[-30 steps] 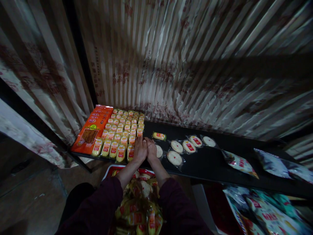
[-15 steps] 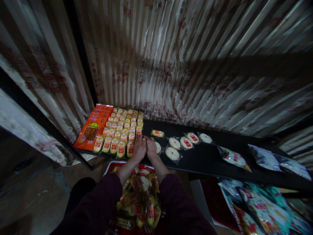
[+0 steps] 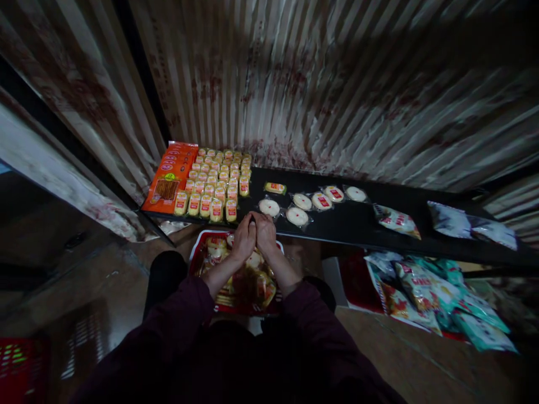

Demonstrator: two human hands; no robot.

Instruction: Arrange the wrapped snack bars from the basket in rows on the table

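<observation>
A brush from left hand (image 3: 244,237) or right hand (image 3: 266,233) (curled, can't tell if gripping) could skew the nearest round cake (image 3: 269,207) toward the shelf's (image 3: 345,230) front edge.

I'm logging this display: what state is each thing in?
Bare left hand: touching the other, grip unclear.
Bare right hand: likewise.
Orange rectangular plastic packets: lying overlapped.
Small yellow plastic-wrapped cakes: in rows.
Lone yellow plastic-wrapped cake: lying apart.
Round white plastic-wrapped cakes: lying flat.
Red plastic basket: holding wrapped goods.
Black flat shelf: partly covered.
Pale plastic bags on it: lying down.
Teal-and-white plastic bags: heaped below the shelf.
</observation>
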